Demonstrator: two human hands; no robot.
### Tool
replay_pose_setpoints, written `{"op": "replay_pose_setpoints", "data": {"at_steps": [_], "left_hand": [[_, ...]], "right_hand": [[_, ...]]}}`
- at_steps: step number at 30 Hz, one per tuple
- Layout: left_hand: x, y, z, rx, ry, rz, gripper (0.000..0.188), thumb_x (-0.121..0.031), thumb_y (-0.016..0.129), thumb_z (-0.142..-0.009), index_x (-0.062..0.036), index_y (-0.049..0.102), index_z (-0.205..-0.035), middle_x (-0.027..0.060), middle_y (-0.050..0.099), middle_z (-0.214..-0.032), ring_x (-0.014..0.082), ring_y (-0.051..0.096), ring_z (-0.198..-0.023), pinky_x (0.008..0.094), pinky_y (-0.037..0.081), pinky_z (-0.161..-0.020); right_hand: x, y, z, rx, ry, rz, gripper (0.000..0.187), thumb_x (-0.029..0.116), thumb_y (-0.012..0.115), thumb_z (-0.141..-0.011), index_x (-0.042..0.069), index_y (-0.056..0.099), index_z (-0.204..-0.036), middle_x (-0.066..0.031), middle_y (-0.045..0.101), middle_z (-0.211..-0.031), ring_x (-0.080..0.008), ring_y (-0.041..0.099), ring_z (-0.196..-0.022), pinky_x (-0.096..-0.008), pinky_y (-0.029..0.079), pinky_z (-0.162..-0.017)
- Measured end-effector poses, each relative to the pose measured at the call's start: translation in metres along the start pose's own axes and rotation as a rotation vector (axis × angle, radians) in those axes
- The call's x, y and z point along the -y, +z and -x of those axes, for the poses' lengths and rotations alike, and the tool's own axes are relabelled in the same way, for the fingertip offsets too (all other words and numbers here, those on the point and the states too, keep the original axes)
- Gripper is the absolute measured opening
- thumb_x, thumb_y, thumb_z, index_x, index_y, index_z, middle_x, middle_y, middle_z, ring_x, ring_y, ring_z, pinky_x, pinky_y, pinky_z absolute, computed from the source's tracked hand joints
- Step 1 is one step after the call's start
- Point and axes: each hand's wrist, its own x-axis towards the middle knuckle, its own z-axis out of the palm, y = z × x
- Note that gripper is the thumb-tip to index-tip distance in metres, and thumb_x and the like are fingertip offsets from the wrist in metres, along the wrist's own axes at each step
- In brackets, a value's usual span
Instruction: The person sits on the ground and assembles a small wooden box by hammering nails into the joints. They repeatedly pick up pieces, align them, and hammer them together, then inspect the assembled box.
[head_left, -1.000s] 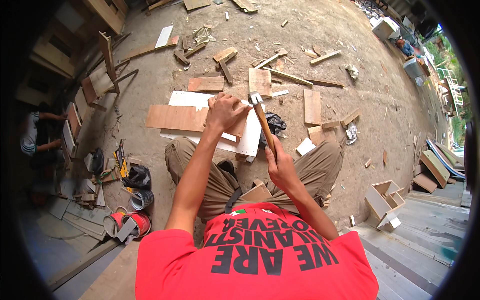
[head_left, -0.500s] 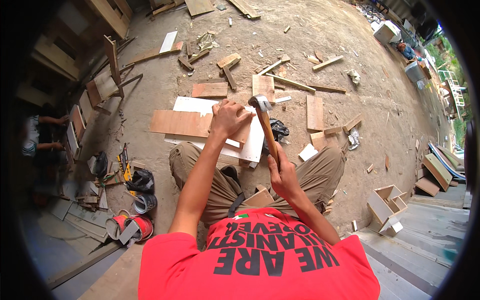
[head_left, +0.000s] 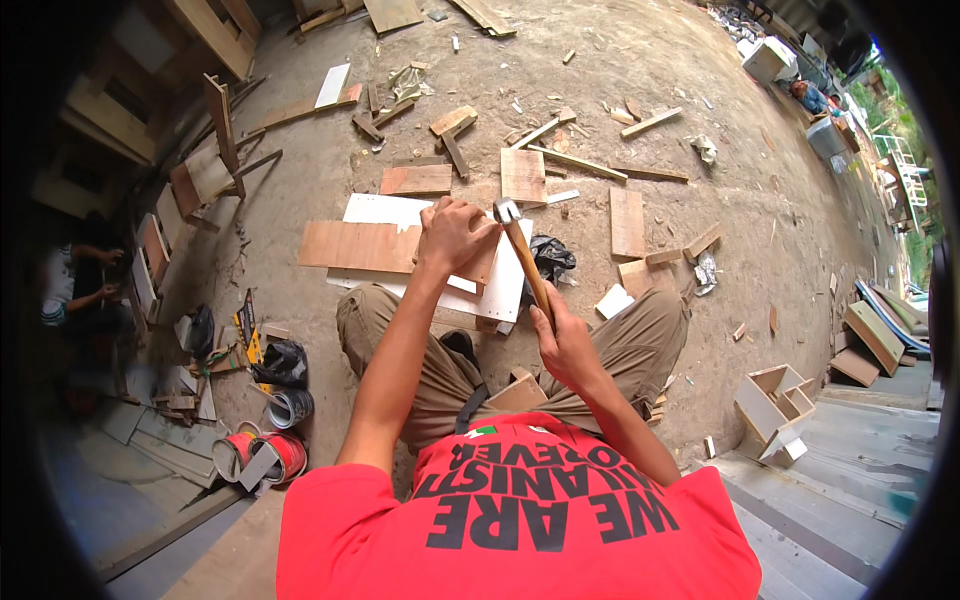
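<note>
- While the person is crouching at the centre of the frame, the right hand (head_left: 562,340) is wrapping its fingers tight around the wooden handle of a hammer (head_left: 524,260), gripping it low on the shaft.
- The hammer's metal head is sitting just right of the left hand (head_left: 455,232), near the frame's middle, with the handle slanting down toward the lower right.
- The left hand is pressing down with curled fingers on a brown plywood board (head_left: 365,246); whether it is pinching anything small is too hard to tell.
- That board is lying across a white panel (head_left: 495,290), just above the knees.
- Loose wood offcuts (head_left: 524,173) are lying scattered over the dirt ground (head_left: 650,60) in the upper half.
- 2 red tins (head_left: 272,452) are sitting at lower left, near a black bag (head_left: 282,362).
- Another person (head_left: 75,290) is working at the far left edge.
- A small white open box (head_left: 775,408) is resting at the right, beside the steps.
</note>
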Motion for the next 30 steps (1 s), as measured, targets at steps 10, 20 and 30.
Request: {"op": "replay_pose_setpoints", "data": {"at_steps": [10, 20, 30], "left_hand": [[0.024, 0.019, -0.002, -0.126, 0.115, -0.022, 0.030, -0.026, 0.045, -0.100, -0.0075, 0.068, -0.108, 0.0100, 0.067, -0.114, 0.0287, 0.056, -0.115, 0.0478, 0.039, -0.097], [0.012, 0.010, -0.012, 0.000, 0.022, -0.212, 0.033, -0.032, 0.043, -0.101, -0.0120, 0.068, -0.106, 0.0074, 0.066, -0.106, 0.0280, 0.057, -0.109, 0.0548, 0.038, -0.092], [0.014, 0.014, -0.009, -0.007, 0.042, -0.253, 0.035, -0.034, 0.041, -0.101, -0.0110, 0.068, -0.101, 0.0069, 0.065, -0.104, 0.0263, 0.057, -0.107, 0.0541, 0.037, -0.093]], "right_hand": [[-0.008, 0.007, -0.001, 0.014, -0.028, 0.047, 0.041, 0.018, 0.050, -0.102, 0.001, 0.043, -0.139, -0.0178, 0.058, -0.074, -0.0188, 0.054, -0.060, -0.0356, 0.044, -0.057], [-0.004, 0.012, 0.005, -0.064, -0.049, 0.019, 0.045, 0.019, 0.050, -0.102, 0.001, 0.040, -0.143, -0.0120, 0.054, -0.066, -0.0163, 0.050, -0.054, -0.0344, 0.043, -0.052], [0.001, 0.008, 0.003, 0.029, 0.032, 0.020, 0.046, 0.016, 0.050, -0.101, -0.001, 0.037, -0.141, -0.0254, 0.063, -0.076, -0.0362, 0.067, -0.066, -0.0436, 0.049, -0.061]]}}
